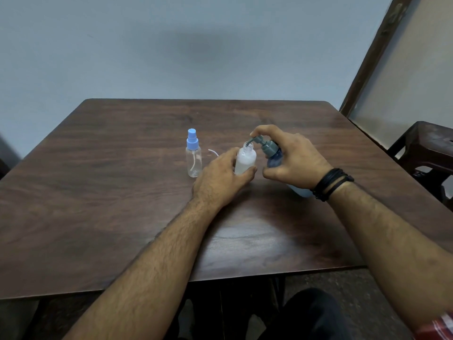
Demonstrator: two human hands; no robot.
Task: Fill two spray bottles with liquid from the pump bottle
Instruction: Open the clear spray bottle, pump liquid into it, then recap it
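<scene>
I am viewing a dark wood bench (98,204) carrying all items. My right hand (291,163) is grasping the tilted blue pump bottle (274,159), fingers (263,130) curled over its grey pump head (263,143), whose spout is sitting at the mouth of the open spray bottle (245,160). My left hand (220,179) is gripping that bottle near bench centre; it is holding whitish liquid. Just left, a second spray bottle (193,155) is standing upright, blue cap on, clear. A thin white tube (212,151) is lying between them.
</scene>
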